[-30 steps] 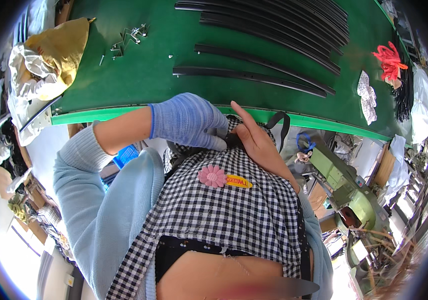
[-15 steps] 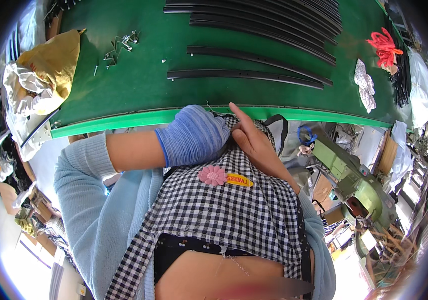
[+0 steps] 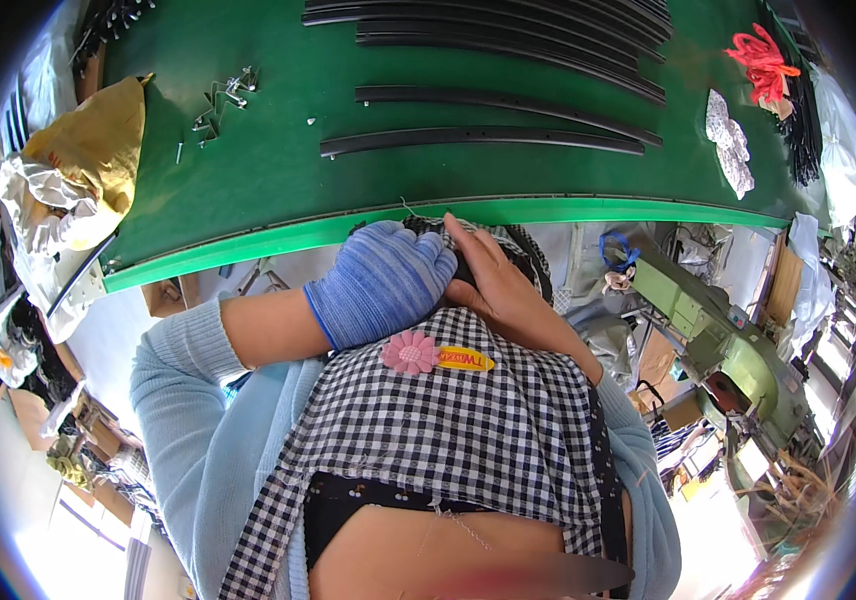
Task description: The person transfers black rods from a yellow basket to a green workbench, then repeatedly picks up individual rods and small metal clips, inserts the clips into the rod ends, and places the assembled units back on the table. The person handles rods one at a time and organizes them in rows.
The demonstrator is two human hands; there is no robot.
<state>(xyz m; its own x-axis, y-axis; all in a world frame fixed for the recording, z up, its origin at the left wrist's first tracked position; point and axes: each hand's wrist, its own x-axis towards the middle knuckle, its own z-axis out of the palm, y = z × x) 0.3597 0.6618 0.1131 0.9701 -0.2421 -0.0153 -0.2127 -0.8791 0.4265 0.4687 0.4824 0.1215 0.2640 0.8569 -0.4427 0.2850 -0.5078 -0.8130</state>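
Observation:
My left hand (image 3: 383, 275), in a blue knitted glove, is curled closed at the waist of my black-and-white checked apron (image 3: 438, 420). Whatever it grips is hidden by its own fingers. My bare right hand (image 3: 496, 275) lies against it, fingers stretched out and the thumb near the glove's knuckles. Dark fabric (image 3: 463, 268) shows between the two hands. Both are just on my side of the table's bright green edge (image 3: 278, 243). Beyond them, long black bars (image 3: 488, 134) lie crosswise on the green tabletop (image 3: 248, 190).
Small bent metal clips (image 3: 218, 110) lie at the table's left, beside a yellow and white sack (image 3: 98, 150). Red cord (image 3: 763, 62) and a crumpled pale cloth (image 3: 728, 145) are at the right. A green machine (image 3: 693, 310) stands beside me on the right.
A black strap loop that stuck out right of my right hand no longer shows there. My right hand has tilted in closer over the left. The whole view has shifted slightly.

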